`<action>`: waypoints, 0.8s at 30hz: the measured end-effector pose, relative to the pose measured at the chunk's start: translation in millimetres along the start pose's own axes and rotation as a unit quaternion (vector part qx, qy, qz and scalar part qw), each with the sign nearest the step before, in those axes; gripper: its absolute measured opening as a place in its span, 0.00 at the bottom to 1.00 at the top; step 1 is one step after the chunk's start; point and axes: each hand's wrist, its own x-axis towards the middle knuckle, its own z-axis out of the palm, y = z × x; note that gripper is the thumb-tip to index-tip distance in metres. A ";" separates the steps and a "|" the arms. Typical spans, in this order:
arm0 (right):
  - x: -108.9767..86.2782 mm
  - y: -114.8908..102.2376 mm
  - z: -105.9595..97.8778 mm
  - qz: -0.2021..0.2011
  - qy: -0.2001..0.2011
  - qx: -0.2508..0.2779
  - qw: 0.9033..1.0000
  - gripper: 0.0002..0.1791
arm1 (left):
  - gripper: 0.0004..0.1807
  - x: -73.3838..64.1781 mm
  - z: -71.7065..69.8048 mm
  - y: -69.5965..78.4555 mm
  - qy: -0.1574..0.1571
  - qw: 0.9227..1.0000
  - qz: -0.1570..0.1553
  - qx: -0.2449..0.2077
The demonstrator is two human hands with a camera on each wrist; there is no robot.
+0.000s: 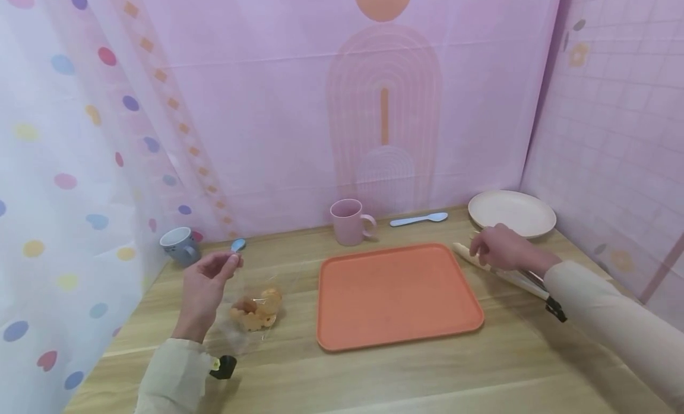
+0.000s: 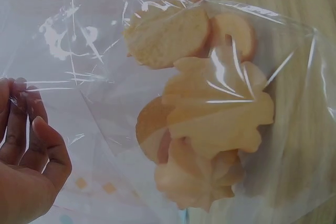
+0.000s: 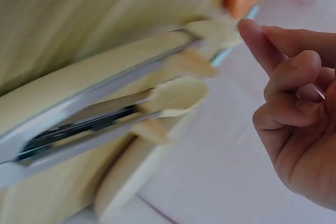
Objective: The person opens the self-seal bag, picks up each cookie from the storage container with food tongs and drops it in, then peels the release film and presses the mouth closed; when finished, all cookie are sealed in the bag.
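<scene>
On the left, my left hand (image 1: 205, 286) pinches the upper edge of a clear plastic bag (image 2: 58, 61) between thumb and fingers. Several golden biscuits (image 2: 220, 103) lie bunched inside it. The bag hangs beside the hand, and in the head view (image 1: 256, 310) its film is hard to trace. At the right, my right hand (image 1: 499, 247) hovers over cream-coloured tongs (image 3: 105, 61), with fingers loosely bent and nothing seen between them. The tongs' tips point toward the back, near the fingertips but apparently apart from them.
An orange tray (image 1: 398, 295) lies mid-table. Behind it stand a pink mug (image 1: 348, 224) and a pale blue spoon (image 1: 419, 219). A cream plate (image 1: 513, 212) sits back right. A grey-blue cup (image 1: 179, 245) and another blue spoon (image 1: 238, 245) are back left. Curtains enclose the table.
</scene>
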 end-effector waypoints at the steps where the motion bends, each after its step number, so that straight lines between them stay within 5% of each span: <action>1: 1.0 -4.5 -2.4 -0.004 0.010 0.007 1.000 0.09 | 0.14 -0.4 0.1 1.3 -0.001 1.000 0.001 0.001; 5: 9.5 -26.0 -4.2 -0.021 0.038 0.035 0.998 0.04 | 0.14 -1.4 -0.2 7.5 -0.001 1.000 0.009 0.008; 15: 40.4 -110.1 25.6 -0.090 -0.004 0.139 0.986 0.03 | 0.06 -1.6 3.1 14.8 0.037 0.998 0.042 -0.032; 24: 62.7 -171.4 50.7 -0.107 -0.063 0.176 0.977 0.05 | 0.08 -8.3 14.5 27.4 0.095 0.982 0.165 0.009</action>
